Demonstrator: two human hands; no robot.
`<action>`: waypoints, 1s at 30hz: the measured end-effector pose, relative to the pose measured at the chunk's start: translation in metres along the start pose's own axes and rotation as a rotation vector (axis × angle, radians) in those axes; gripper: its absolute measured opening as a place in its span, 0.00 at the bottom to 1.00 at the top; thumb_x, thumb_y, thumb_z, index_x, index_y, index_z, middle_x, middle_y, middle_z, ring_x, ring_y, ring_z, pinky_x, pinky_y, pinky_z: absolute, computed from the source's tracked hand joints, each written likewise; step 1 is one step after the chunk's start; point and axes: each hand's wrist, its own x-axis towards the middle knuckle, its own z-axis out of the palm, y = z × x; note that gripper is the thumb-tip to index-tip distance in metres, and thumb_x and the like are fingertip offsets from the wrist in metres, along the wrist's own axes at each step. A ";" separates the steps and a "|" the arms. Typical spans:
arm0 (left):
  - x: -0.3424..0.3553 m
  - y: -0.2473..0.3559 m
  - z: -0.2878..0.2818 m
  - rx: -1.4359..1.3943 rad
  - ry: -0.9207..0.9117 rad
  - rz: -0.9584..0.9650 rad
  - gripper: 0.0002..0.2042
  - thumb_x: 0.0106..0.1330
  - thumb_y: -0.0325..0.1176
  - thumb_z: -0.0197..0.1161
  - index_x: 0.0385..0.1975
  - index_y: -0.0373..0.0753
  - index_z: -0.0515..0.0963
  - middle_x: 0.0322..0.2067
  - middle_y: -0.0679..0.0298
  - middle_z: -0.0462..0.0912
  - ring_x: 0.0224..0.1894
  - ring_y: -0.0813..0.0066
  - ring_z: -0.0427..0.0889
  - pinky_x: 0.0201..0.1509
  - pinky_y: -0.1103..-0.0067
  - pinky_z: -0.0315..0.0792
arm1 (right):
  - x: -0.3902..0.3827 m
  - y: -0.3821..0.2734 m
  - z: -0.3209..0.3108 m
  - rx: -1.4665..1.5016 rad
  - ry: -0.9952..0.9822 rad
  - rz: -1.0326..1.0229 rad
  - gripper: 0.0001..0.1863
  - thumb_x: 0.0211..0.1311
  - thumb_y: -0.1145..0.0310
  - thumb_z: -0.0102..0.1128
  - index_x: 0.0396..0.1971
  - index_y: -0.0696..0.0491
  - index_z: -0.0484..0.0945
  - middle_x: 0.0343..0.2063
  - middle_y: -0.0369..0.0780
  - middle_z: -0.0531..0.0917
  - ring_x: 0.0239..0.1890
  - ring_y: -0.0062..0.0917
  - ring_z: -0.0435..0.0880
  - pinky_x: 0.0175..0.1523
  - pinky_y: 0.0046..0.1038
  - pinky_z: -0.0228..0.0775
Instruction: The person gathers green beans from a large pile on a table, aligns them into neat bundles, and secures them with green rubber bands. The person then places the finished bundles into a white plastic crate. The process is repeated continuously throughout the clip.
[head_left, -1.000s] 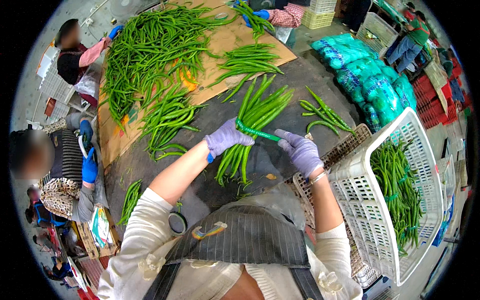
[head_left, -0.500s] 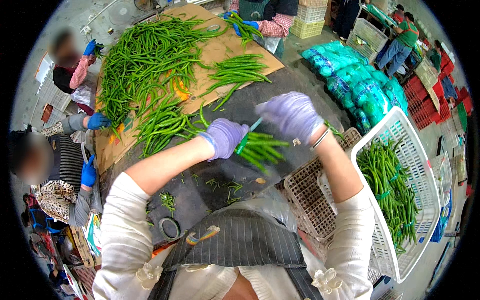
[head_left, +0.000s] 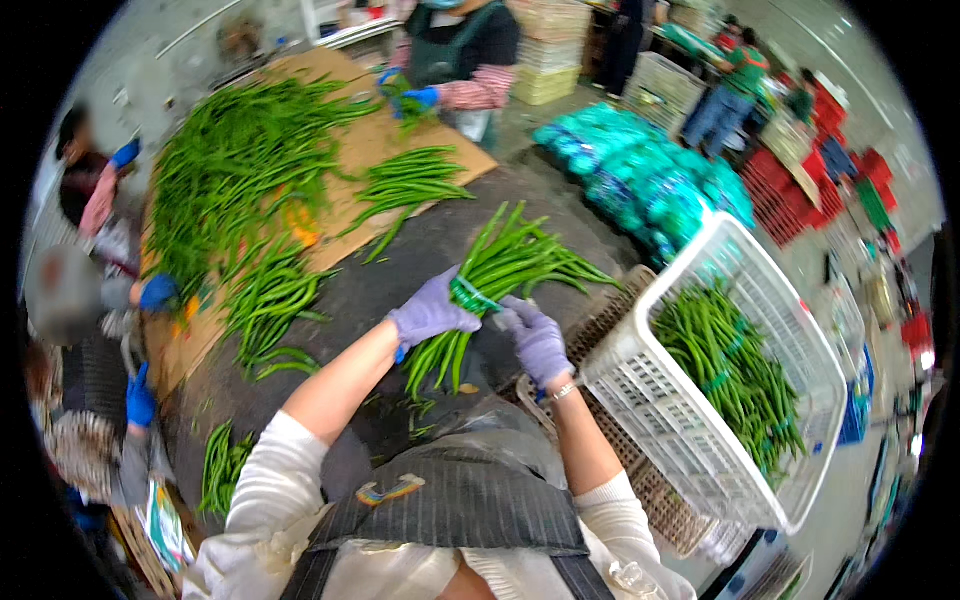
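My left hand (head_left: 432,312), in a pale purple glove, is closed round the lower middle of a bunch of long green chilli peppers (head_left: 510,250) on the dark tabletop (head_left: 360,430), with the tips fanned away from me. A green band (head_left: 473,296) circles the bunch beside that hand. Just right of it, my right hand (head_left: 532,335), gloved alike, has its fingers closed at the band's end. Loose chillies lie in piles left (head_left: 270,300) and beyond (head_left: 405,180) the bunch, and a small pile (head_left: 222,470) rests near my left forearm.
A white crate (head_left: 615,390) of banded bunches stands at my right, over brown crates (head_left: 630,450). Turquoise sacks (head_left: 640,180) are behind. Cardboard (head_left: 350,245) bears a large heap (head_left: 230,170). Co-workers in blue gloves stand at the far edge (head_left: 460,70) and left (head_left: 85,370); others work at the back right.
Half a second ago my right hand was raised and blurred over the bunch; it is now lower, beside the band. The bunch has its tips pointing away again. The whole view has shifted.
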 end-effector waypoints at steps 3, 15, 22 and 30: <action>0.004 0.027 0.032 -0.081 -0.237 -0.179 0.27 0.49 0.24 0.70 0.53 0.38 0.73 0.39 0.68 0.81 0.39 0.79 0.78 0.41 0.81 0.74 | 0.003 0.031 -0.029 -0.718 -0.231 -0.410 0.15 0.63 0.72 0.51 0.49 0.48 0.77 0.48 0.39 0.80 0.51 0.26 0.76 0.58 0.26 0.69; -0.010 0.036 0.031 0.386 -0.369 0.058 0.39 0.65 0.48 0.62 0.68 0.32 0.52 0.59 0.54 0.70 0.58 0.66 0.70 0.62 0.74 0.64 | -0.056 0.004 -0.035 0.249 -0.021 -0.147 0.20 0.59 0.59 0.63 0.45 0.58 0.79 0.25 0.44 0.82 0.28 0.30 0.80 0.35 0.31 0.72; -0.010 -0.005 0.053 0.201 -0.327 -0.033 0.45 0.46 0.23 0.74 0.66 0.36 0.54 0.57 0.57 0.70 0.57 0.64 0.72 0.60 0.69 0.70 | -0.079 -0.027 -0.026 -0.181 0.076 0.081 0.23 0.58 0.54 0.59 0.41 0.60 0.78 0.28 0.54 0.82 0.35 0.47 0.82 0.39 0.42 0.74; 0.019 -0.016 0.031 0.420 -0.412 0.016 0.34 0.43 0.26 0.76 0.54 0.34 0.68 0.47 0.57 0.78 0.48 0.66 0.79 0.52 0.72 0.75 | -0.095 -0.011 -0.039 -0.231 0.033 -0.018 0.25 0.65 0.54 0.53 0.54 0.57 0.73 0.35 0.53 0.83 0.37 0.48 0.82 0.41 0.41 0.74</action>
